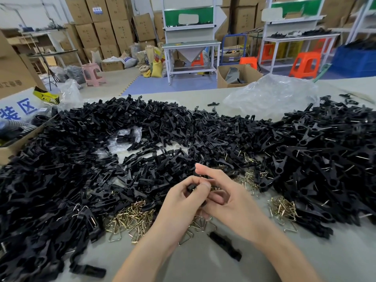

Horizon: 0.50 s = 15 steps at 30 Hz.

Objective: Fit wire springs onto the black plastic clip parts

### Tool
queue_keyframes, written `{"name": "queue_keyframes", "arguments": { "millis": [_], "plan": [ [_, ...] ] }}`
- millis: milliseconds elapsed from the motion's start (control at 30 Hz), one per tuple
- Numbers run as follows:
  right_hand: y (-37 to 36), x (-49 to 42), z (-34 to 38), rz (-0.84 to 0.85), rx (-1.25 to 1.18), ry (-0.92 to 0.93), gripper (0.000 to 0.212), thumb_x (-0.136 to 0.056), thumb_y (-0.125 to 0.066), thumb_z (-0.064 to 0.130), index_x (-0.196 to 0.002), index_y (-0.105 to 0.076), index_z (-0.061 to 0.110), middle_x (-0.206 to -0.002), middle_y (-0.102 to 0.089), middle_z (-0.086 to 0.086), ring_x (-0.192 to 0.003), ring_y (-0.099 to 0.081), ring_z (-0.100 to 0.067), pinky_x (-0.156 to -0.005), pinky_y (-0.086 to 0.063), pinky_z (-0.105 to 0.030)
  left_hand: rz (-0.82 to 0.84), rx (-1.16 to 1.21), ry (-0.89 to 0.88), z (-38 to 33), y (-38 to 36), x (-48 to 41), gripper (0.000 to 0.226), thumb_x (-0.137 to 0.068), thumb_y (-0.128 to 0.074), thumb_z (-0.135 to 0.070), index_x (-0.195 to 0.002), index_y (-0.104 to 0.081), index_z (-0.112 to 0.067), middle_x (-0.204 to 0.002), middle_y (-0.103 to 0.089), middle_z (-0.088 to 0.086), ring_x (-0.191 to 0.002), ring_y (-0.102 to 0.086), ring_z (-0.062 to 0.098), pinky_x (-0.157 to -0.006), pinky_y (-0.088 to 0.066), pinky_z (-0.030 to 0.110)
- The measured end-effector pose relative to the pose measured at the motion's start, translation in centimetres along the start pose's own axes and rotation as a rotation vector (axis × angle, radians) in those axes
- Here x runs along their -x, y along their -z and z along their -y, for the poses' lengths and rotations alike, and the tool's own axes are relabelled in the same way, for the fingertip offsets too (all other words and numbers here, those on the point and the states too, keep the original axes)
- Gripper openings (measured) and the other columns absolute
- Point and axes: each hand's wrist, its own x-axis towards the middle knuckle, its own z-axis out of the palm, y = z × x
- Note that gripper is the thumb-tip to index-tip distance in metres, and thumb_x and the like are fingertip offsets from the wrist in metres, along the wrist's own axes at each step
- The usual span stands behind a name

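Black clip part (191, 187) pinched in curled fingers of the left hand (182, 201) near the worktop (295, 261) front edge — right hand (234, 202) alongside, index raised, grip unclear — brass wire springs (132, 215) heaped just beneath.

Carrying, across the left and far stretch of a pale grey tabletop (325, 261), a broad heap of black plastic clip parts (81, 159). Holding at the right a second heap of black clips with wire ends showing (325, 159). Bearing near the middle a pile of brass-coloured bent wire springs (130, 216), a smaller spring pile (282, 208) to its right. Supporting a lone black clip part (224, 246) nearest, a crumpled clear plastic bag (270, 96) far right.
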Motion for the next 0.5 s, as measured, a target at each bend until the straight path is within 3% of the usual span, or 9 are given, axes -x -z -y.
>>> {"name": "queue_keyframes", "arguments": {
  "millis": [67,200,300,400,500],
  "plan": [
    [0.1,0.0,-0.1,0.016,0.006,0.005,0.073,-0.088,-0.067,-0.008,-0.135,-0.058,0.046,-0.132,-0.058,-0.007,-0.087,-0.068,-0.037,-0.077,-0.059,-0.042,-0.006,-0.011,-0.005,0.2,0.0,0.0,0.016,-0.088,-0.063,-0.042,-0.078,-0.072,-0.032,-0.090,-0.077,0.012,-0.084,-0.073,0.020,-0.063,-0.055,0.027],
    [0.0,0.1,0.2,0.008,0.081,0.060,0.071,-0.081,-0.069,-0.008,-0.132,-0.062,0.041,-0.133,-0.059,0.008,-0.107,-0.069,-0.020,-0.085,-0.058,-0.030,-0.012,-0.046,-0.022,0.9,0.3,-0.3,0.024,-0.083,-0.066,-0.049,-0.085,-0.075,-0.027,-0.089,-0.077,0.010,-0.093,-0.075,0.025,-0.080,-0.061,0.039],
    [-0.1,0.2,0.5,-0.003,0.163,0.110,0.064,-0.075,-0.070,-0.002,-0.122,-0.068,0.040,-0.132,-0.059,0.016,-0.121,-0.062,-0.013,-0.092,-0.055,-0.024,-0.021,-0.102,-0.032,1.1,0.3,-0.4,0.025,-0.082,-0.065,-0.047,-0.085,-0.077,-0.025,-0.086,-0.078,0.006,-0.086,-0.075,0.018,-0.076,-0.061,0.032],
    [0.0,0.2,0.6,-0.007,0.170,0.084,0.055,-0.078,-0.065,-0.010,-0.106,-0.073,0.036,-0.131,-0.058,0.019,-0.111,-0.066,-0.013,-0.088,-0.056,-0.028,-0.006,-0.135,-0.017,1.2,0.2,-0.4,0.027,-0.080,-0.064,-0.049,-0.090,-0.077,-0.028,-0.089,-0.077,0.002,-0.082,-0.072,0.017,-0.073,-0.060,0.036],
    [0.1,0.3,0.9,-0.056,0.177,0.109,0.039,-0.077,-0.063,0.005,-0.101,-0.075,0.034,-0.126,-0.061,0.019,-0.118,-0.062,-0.008,-0.088,-0.054,-0.023,0.051,-0.095,-0.011,1.0,0.2,-0.5,0.033,-0.081,-0.069,-0.052,-0.106,-0.071,-0.031,-0.096,-0.076,0.005,-0.082,-0.070,0.021,-0.066,-0.056,0.033]
  ]
}}
